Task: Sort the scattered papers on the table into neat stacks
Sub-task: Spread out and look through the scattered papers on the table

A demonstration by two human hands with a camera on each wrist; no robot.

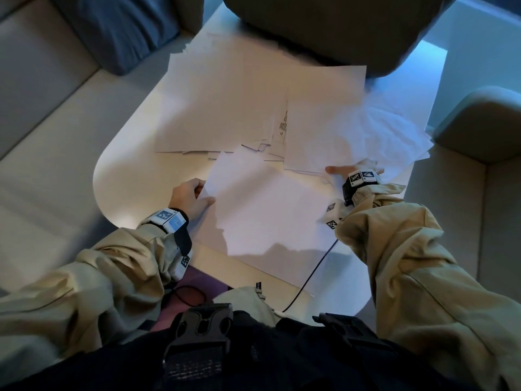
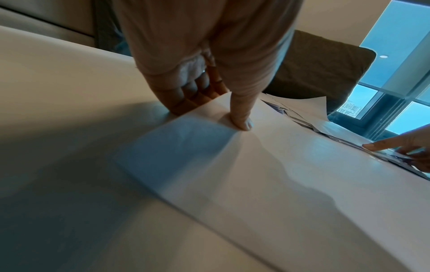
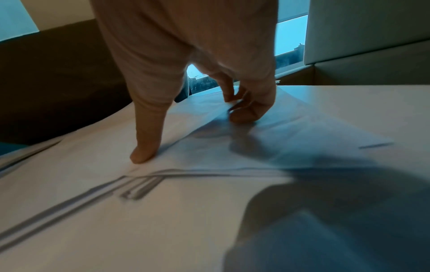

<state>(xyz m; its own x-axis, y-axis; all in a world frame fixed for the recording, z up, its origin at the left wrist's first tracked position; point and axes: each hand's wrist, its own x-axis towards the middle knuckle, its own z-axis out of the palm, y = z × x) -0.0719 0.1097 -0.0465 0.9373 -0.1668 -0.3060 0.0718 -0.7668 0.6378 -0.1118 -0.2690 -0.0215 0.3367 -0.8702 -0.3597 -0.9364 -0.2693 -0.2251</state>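
Observation:
White papers (image 1: 225,103) lie scattered and overlapping across the far half of the white table (image 1: 127,170). A plain sheet (image 1: 267,210) lies nearest me. My left hand (image 1: 191,197) pinches its left edge, thumb (image 2: 242,123) on top and fingers (image 2: 186,99) beneath. My right hand (image 1: 342,171) is on the pile at the right. Its thumb (image 3: 142,156) presses flat near a printed sheet (image 3: 116,193). Its curled fingers (image 3: 244,112) gather a thin wrinkled sheet (image 3: 302,132), seen in the head view as the thin sheet (image 1: 389,128).
A dark cushion (image 1: 338,29) overhangs the table's far edge and a blue cushion (image 1: 121,26) lies on the sofa at the left. A chair arm (image 1: 485,122) stands at the right. A black cable (image 1: 315,272) crosses the near edge.

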